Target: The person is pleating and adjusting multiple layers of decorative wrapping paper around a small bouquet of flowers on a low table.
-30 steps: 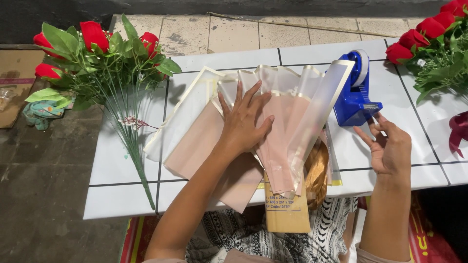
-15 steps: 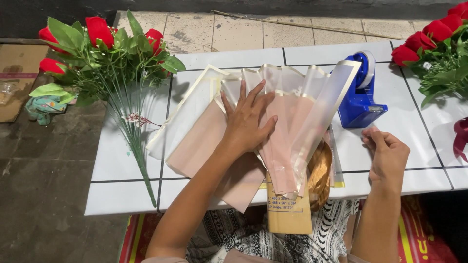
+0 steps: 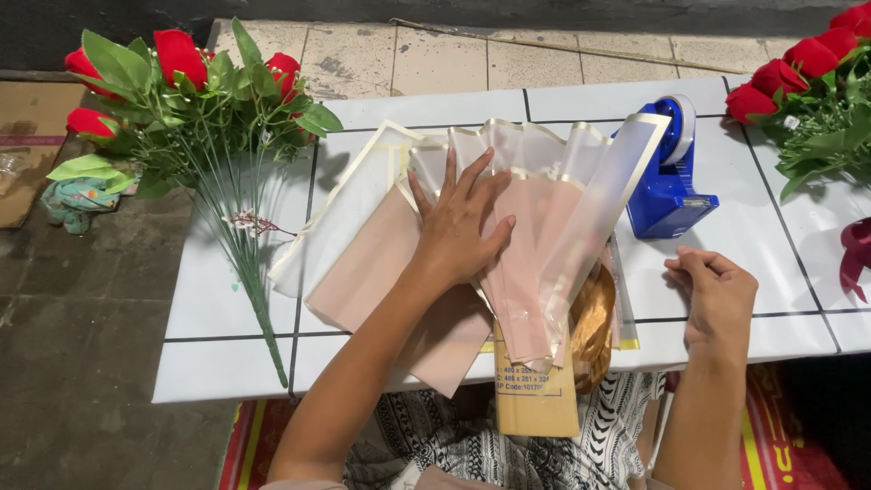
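My left hand lies flat, fingers spread, on a fanned stack of pink and translucent wrapping sheets with gold edges, pressing them onto the white tiled table. My right hand hovers low over the table to the right, just in front of a blue tape dispenser; its fingers are curled together, and whether a thin strip of tape is pinched between them cannot be made out. A brown paper envelope hangs over the table's near edge under the sheets.
A bunch of red artificial roses with long green stems lies at the table's left end. More red roses lie at the right end, with a dark red ribbon below them. Cardboard rests on the floor at left.
My right hand has come down from the tape dispenser toward the table's front and its fingers have curled in. The left hand stays flat on the sheets.
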